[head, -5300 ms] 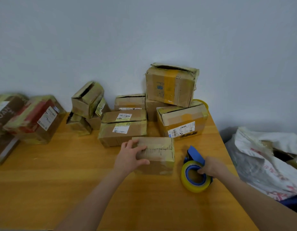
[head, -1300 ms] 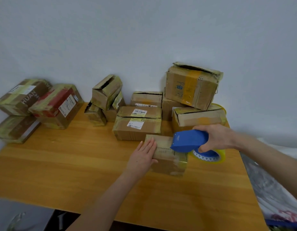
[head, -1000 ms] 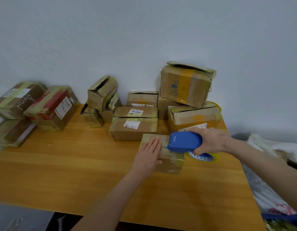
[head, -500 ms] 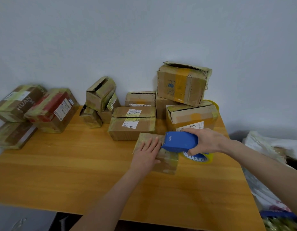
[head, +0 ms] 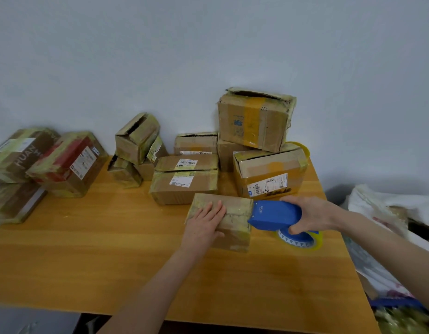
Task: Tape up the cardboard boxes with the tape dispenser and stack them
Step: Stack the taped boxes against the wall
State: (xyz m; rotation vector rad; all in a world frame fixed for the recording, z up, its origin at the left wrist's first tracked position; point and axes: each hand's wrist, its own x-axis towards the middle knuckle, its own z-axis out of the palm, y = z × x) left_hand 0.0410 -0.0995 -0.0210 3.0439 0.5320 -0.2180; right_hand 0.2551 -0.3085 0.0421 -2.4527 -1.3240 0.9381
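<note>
Head view. The left hand lies flat, fingers straight, pressing the small cardboard box onto the wooden table, just in front of the other boxes piled by the wall. The right hand grasps the blue tape dispenser, fingers curled round its body. Half a second earlier the dispenser's nose sat over the box top, near the left fingertips; it now meets the box's right edge. The top pass appears nearly complete; cutting and stacking remain.

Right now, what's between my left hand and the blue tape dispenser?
Head view: only the small box's bare taped top lies between left hand and tape dispenser.
</note>
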